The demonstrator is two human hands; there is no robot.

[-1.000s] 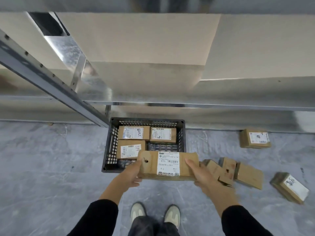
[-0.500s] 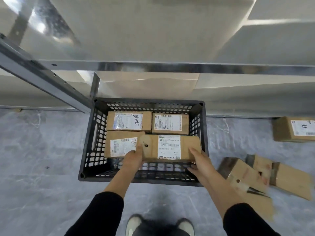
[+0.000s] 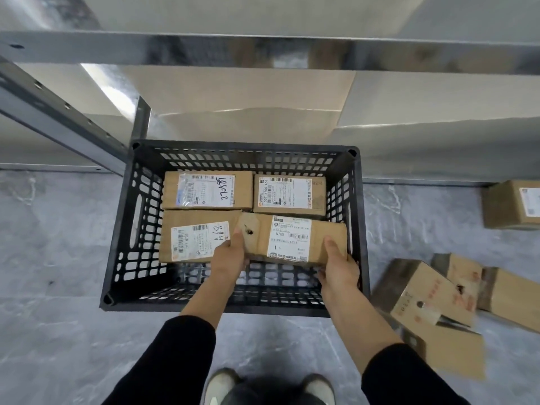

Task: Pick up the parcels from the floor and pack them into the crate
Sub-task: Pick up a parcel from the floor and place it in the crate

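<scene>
1. Cardboard parcel point(image 3: 292, 238), gripped at its ends by the left hand point(image 3: 228, 258) and right hand point(image 3: 339, 264), is inside the black crate point(image 3: 117, 229), near-right part.
2. Three parcels point(image 3: 204, 191) already lie in the crate; loose parcels point(image 3: 432, 299) wait on the floor point(image 3: 58, 317) right of it.
3. Its label reads "N705"; the crate's far-right parcel point(image 3: 289, 195) reads "507 N705 A68".

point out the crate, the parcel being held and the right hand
crate point(image 3: 242, 148), head view, on its far rim
held parcel point(image 3: 289, 238), head view, on its white label
right hand point(image 3: 340, 266), head view, on the back of the hand
</scene>
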